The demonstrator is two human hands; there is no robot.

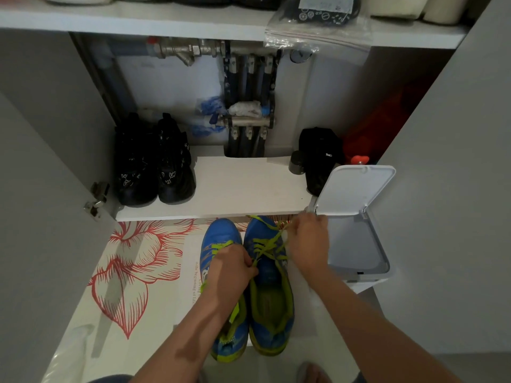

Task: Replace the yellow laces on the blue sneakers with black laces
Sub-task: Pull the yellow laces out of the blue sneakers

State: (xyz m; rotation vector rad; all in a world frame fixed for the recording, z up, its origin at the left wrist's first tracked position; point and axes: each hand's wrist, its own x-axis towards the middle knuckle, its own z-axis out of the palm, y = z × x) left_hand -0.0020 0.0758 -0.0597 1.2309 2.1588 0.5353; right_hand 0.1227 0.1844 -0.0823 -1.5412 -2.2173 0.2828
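Sneakers (221, 233), blue, stand side by side on the flowered sheet (132, 272), toes toward the shelf (243, 189). My left hand (231, 269) pinches the yellow lace (265, 244) over the right-hand shoe's tongue, fingers curled tight on it. My right hand (307, 244) grips the same lace nearer the toe, fingers closed round it, just beside the open white bin (356, 244).

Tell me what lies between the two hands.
In the head view, the loosened yellow lace of one blue sneaker stretches between the left hand and the right hand; both appear to pinch it.
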